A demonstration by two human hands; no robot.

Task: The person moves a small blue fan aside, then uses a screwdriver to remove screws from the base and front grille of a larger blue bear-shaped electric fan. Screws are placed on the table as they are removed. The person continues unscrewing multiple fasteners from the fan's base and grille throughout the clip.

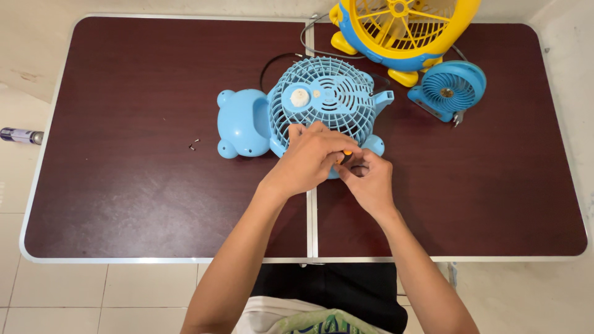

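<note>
The person's two arms come up from the near edge of the dark brown desk (124,204). The two hands meet in the middle of the desk, close together and touching. The left hand (309,162) lies curled over the near edge of the light blue fan (328,102). The right hand (370,179) is just beside it, its fingers pinched around a small tool with an orange and black handle (346,154). Only a little bit of the tool shows between the hands, so its tip is hidden.

The light blue fan lies flat near the middle of the desk, its round grille facing up. A blue bear-shaped part (240,122) sits at its left side, touching it. Two tiny screws (194,145) lie on the desk, a bit farther left.

Farther away on the right stands a small blue fan (450,89). At the far edge sits a yellow and blue fan (402,31). Black wires (278,62) curl behind the light blue fan.
</note>
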